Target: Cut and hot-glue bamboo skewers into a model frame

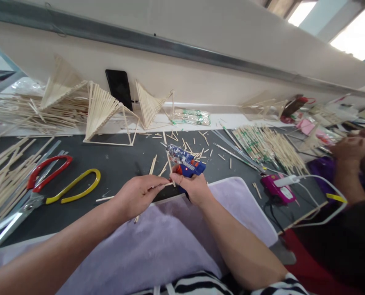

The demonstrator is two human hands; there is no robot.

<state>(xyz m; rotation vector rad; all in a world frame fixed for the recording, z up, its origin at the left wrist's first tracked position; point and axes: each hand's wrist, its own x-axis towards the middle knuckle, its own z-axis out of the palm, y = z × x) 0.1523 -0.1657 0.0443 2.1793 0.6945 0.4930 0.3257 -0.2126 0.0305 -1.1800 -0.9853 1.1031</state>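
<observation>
My left hand (pixel 137 194) pinches a thin wooden stick (pixel 107 198), whose tail sticks out to the left. Its fingertips meet those of my right hand (pixel 197 189) near the purple cloth's top edge. My right hand is closed round a blue glue gun (pixel 182 157), nozzle pointing up and left, with a small red light on its body. Another stick (pixel 170 163) stands up from between the two hands, in front of the gun; which fingers bear it I cannot tell. Short stick pieces (pixel 153 164) lie just beyond my fingers on the dark table.
Scissors (pixel 31 201) with red and yellow handles lie at left beside loose sticks (pixel 4 172). Stick frames (pixel 104 108) and a black phone (pixel 119 88) stand along the wall. Wrapped sticks (pixel 251 141) and a magenta power adapter (pixel 279 188) are at right, near another person's hands (pixel 351 149).
</observation>
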